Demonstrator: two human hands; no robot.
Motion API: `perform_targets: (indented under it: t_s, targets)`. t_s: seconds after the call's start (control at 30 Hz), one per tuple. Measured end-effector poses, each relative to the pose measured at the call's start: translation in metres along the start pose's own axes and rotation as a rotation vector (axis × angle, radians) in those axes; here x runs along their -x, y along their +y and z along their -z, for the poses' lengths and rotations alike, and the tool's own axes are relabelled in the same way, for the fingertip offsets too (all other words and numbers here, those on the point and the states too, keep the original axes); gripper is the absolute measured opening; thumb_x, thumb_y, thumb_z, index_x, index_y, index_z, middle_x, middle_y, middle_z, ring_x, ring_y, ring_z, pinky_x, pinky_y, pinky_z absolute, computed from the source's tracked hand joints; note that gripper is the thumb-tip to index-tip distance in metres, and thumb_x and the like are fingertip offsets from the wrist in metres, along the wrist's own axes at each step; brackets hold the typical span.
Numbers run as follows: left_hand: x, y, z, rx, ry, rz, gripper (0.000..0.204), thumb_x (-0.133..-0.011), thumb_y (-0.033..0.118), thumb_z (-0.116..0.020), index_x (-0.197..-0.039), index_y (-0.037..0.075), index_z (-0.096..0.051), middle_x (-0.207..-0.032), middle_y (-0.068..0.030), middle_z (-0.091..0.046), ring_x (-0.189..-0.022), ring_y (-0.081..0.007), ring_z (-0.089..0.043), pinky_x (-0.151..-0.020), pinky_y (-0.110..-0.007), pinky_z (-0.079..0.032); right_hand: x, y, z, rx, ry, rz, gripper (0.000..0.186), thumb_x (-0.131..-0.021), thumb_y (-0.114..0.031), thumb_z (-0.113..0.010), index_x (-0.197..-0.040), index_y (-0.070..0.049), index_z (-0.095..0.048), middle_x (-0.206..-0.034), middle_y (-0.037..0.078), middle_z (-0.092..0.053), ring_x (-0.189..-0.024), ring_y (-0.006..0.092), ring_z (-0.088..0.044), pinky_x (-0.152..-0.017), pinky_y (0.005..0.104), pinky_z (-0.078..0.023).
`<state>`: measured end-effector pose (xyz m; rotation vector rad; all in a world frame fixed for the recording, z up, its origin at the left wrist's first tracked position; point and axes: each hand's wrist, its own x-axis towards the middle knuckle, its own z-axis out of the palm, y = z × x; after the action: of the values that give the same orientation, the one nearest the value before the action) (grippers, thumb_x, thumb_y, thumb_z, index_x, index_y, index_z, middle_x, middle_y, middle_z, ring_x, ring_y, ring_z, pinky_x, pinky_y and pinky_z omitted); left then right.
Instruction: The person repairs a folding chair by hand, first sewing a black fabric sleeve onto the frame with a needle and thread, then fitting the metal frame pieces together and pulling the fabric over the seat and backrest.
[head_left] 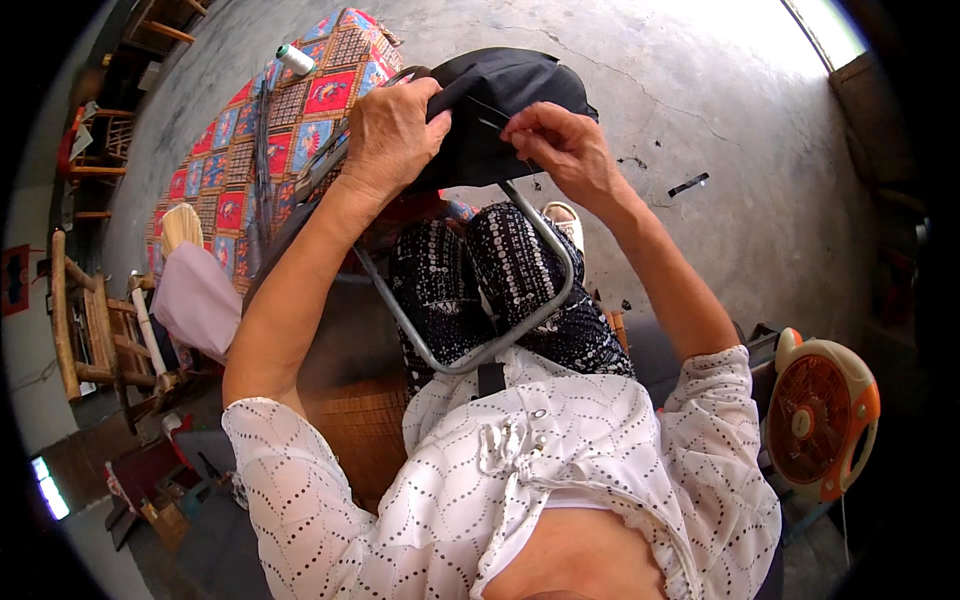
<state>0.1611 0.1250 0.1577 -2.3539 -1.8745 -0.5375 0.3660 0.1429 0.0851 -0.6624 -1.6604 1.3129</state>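
Black fabric (530, 80) is stretched over a grey metal tube frame (560, 245) that stands across my knees. My left hand (395, 130) is closed on the left edge of the fabric, thumb pressing toward it. To its right, my right hand (565, 150) pinches with thumb and forefinger by the fabric's surface. A thin pale line (490, 123), like a needle or thread, shows between the fabric and those fingertips; what exactly they hold is too small to make out.
A patterned red and blue cloth (232, 205) covers a surface at the left, bearing a thread spool (295, 60) and dark strips (263, 150). Wooden chairs (95, 320) stand further left. An orange and white fan (815, 415) is at my right. A dark strip (688, 185) lies on the concrete floor.
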Motion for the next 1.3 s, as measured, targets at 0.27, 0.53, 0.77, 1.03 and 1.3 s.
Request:
perform_targets:
  t_s: [0.27,0.53,0.77,1.03,1.3]
  targets:
    - [0.000,-0.002,-0.003,0.020,0.020,-0.012,0.019,-0.073,0.021,-0.066,-0.086,0.006,-0.065,-0.068,-0.0175,-0.062,-0.066,-0.0328,-0.063,-0.060,-0.040,-0.049,-0.009,0.001,-0.011,0.223,0.154,0.015,0.010,-0.083,-0.003,-0.055,-0.089,-0.001,-0.063,-0.079,0.010,-0.058,-0.068,0.0165,-0.057,-0.063,0.0273,-0.046]
    - [0.000,0.001,0.000,0.015,0.001,-0.004,0.018,-0.073,0.020,-0.066,-0.086,0.006,-0.066,-0.068,-0.0175,-0.061,-0.065,-0.0328,-0.063,-0.059,-0.039,-0.050,-0.017,0.009,-0.016,0.213,0.156,0.084,0.014,-0.080,-0.003,-0.053,-0.089,-0.001,-0.064,-0.083,0.011,-0.059,-0.071,0.0203,-0.059,-0.064,0.0287,-0.047]
    - [0.000,0.001,-0.001,0.029,0.011,-0.013,0.020,-0.071,0.018,-0.071,-0.083,0.003,-0.065,-0.066,-0.0172,-0.062,-0.064,-0.0327,-0.063,-0.061,-0.039,-0.050,-0.020,0.016,-0.019,0.149,0.150,-0.023,0.014,-0.080,-0.007,-0.055,-0.089,0.000,-0.063,-0.082,0.010,-0.062,-0.070,0.0162,-0.058,-0.065,0.0269,-0.048]
    - [0.002,0.005,-0.001,-0.016,0.041,-0.045,0.018,-0.071,0.016,-0.071,-0.074,0.004,-0.058,-0.063,-0.0158,-0.060,-0.064,-0.0332,-0.063,-0.058,-0.040,-0.049,-0.022,0.013,-0.030,-0.453,0.110,-0.263,0.015,-0.086,-0.011,-0.056,-0.096,-0.001,-0.063,-0.084,0.002,-0.063,-0.069,0.0076,-0.052,-0.062,0.0223,-0.044]
    - [0.003,0.008,0.000,-0.038,0.066,-0.071,0.019,-0.071,0.015,-0.071,-0.072,0.004,-0.056,-0.062,-0.0160,-0.060,-0.062,-0.0336,-0.062,-0.057,-0.041,-0.049,-0.021,0.008,-0.031,-0.373,0.156,-0.252,0.012,-0.087,-0.009,-0.059,-0.093,0.000,-0.064,-0.086,0.002,-0.064,-0.073,0.0064,-0.053,-0.063,0.0211,-0.043]
